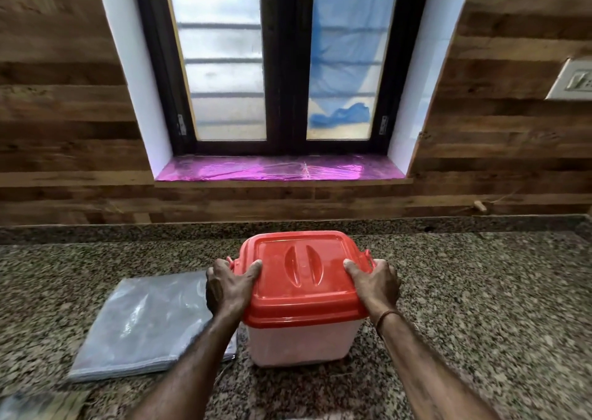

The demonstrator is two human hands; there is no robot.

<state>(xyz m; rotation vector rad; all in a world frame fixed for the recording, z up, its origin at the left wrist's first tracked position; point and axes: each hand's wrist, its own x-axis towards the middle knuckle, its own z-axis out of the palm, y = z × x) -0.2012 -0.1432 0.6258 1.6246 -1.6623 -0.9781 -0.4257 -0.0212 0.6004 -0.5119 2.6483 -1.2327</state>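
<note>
A white plastic container (298, 342) with a red lid (301, 275) stands on the speckled granite counter (480, 291) in front of me. My left hand (226, 286) grips the lid's left edge, thumb lying on top of the lid and fingers curled down the side by the red latch. My right hand (376, 283) grips the lid's right edge the same way, thumb on top. A thread band circles my right wrist.
A stack of clear plastic bags (141, 323) lies flat on the counter to the left of the container, partly under my left forearm. Behind the counter rises a wood-look wall with a window and a purple-lined sill (278, 171). A switch plate (573, 80) sits at right.
</note>
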